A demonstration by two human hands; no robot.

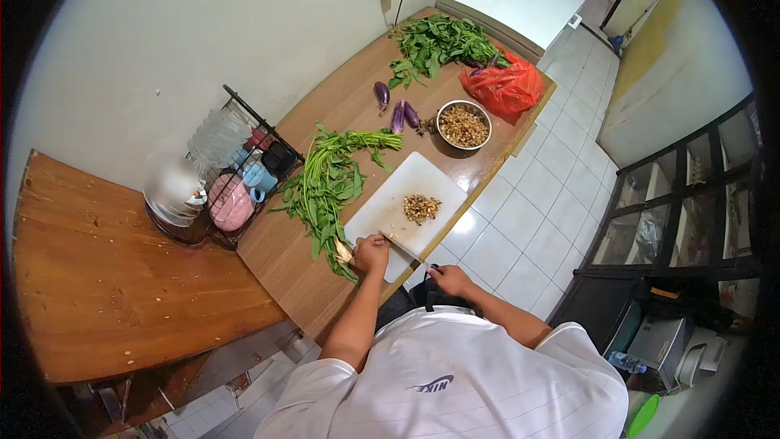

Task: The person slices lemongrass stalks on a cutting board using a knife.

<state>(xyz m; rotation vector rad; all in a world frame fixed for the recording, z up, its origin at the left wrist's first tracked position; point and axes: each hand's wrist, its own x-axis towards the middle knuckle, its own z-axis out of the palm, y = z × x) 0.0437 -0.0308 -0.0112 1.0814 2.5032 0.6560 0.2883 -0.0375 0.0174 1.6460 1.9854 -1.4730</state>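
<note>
My right hand point(451, 280) is closed round the handle of a knife point(406, 249), whose blade slants across the near end of the white cutting board point(406, 183). My left hand point(371, 253) is at the board's left near edge with its fingers curled together by the knife tip. Whatever it may hold is too small to make out. A heap of chopped brown and cream bits point(422, 209) lies on the board. Beside my left hand is a pale yellowish piece point(344, 253), partly over the leafy greens point(331, 183). A metal bowl point(464, 102) full of similar chopped bits stands beyond the board.
Several purple eggplants point(397, 116) lie farther up the wooden table point(333, 102). More leafy greens point(443, 41) and a red plastic bag point(504, 86) are at its far end. A dish rack point(244, 183) with glasses and cups stands at left. A white chest point(520, 0) stands beyond the table.
</note>
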